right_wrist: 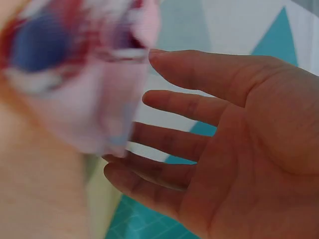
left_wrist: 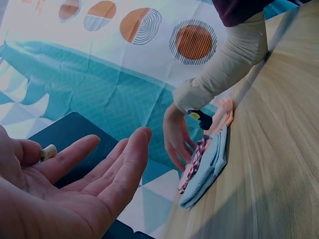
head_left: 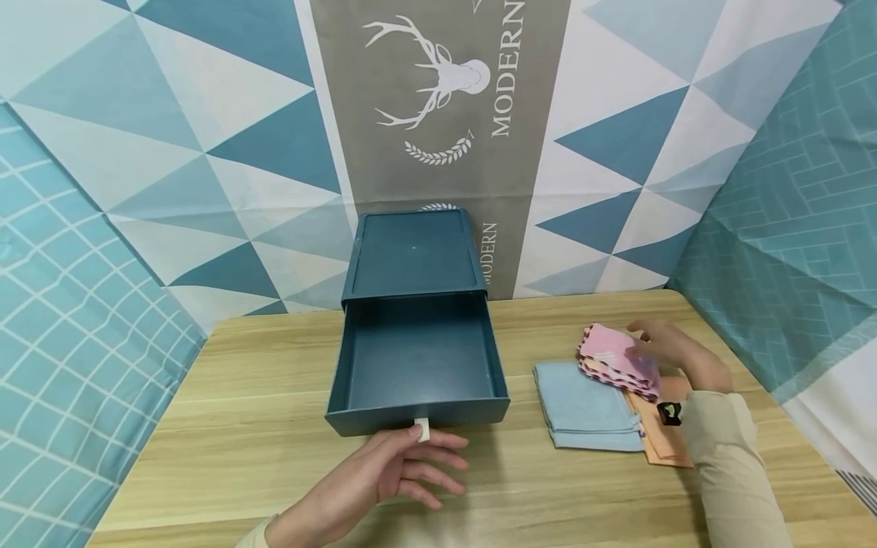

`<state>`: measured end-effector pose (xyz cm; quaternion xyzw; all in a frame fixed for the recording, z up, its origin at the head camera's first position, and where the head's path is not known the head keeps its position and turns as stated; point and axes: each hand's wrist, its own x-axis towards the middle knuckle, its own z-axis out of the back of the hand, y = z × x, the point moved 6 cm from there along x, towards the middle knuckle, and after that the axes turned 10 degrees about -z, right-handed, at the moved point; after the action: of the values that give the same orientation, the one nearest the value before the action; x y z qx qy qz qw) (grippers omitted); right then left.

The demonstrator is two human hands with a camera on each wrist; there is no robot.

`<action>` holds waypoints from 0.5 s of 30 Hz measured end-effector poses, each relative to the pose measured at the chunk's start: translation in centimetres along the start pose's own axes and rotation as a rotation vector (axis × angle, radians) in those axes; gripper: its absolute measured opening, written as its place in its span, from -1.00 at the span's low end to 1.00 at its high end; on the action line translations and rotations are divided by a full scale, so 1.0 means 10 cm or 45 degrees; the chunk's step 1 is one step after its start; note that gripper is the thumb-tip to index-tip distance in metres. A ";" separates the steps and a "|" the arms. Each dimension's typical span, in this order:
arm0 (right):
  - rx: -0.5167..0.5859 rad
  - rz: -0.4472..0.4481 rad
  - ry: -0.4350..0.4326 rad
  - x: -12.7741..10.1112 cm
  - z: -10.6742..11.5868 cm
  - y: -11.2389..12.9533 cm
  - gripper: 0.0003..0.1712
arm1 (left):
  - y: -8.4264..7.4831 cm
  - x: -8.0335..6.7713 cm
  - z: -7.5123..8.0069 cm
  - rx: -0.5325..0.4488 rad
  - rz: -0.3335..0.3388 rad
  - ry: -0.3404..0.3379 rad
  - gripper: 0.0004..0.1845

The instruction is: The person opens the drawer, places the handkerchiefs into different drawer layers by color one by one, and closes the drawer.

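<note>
A dark blue box (head_left: 414,251) stands at the back of the table with its drawer (head_left: 418,358) pulled out; no contents show inside. My left hand (head_left: 384,472) pinches the drawer's white pull tab (head_left: 422,430) between thumb and forefinger, the other fingers extended. In the left wrist view the tab (left_wrist: 48,152) shows beside the thumb. My right hand (head_left: 668,346) is at the far right side of a folded pink cloth (head_left: 613,354), its fingers spread and not curled round it. In the right wrist view, the pink cloth (right_wrist: 94,99) is blurred before the fingertips.
A folded light blue cloth (head_left: 585,411) and a folded orange cloth (head_left: 668,441) lie under and beside the pink one on the wooden table (head_left: 260,403). Patterned fabric (head_left: 240,152) hangs behind the table and along both sides.
</note>
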<state>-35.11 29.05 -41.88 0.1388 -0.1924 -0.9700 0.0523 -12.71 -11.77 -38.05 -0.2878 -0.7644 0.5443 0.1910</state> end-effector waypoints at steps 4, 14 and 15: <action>0.022 -0.030 0.010 0.06 -0.05 -0.08 -0.36 | 0.01 0.01 0.00 -0.003 0.008 -0.001 -0.40; 0.021 -0.044 -0.034 0.12 -0.07 -0.13 -0.49 | 0.01 0.01 0.00 0.005 -0.001 0.006 -0.41; 0.023 -0.050 -0.035 0.12 -0.07 -0.14 -0.52 | 0.01 0.01 0.00 0.006 -0.002 0.008 -0.41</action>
<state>-36.17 29.89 -43.31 0.1295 -0.1990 -0.9710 0.0294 -12.77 -11.64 -38.16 -0.2886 -0.7628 0.5450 0.1945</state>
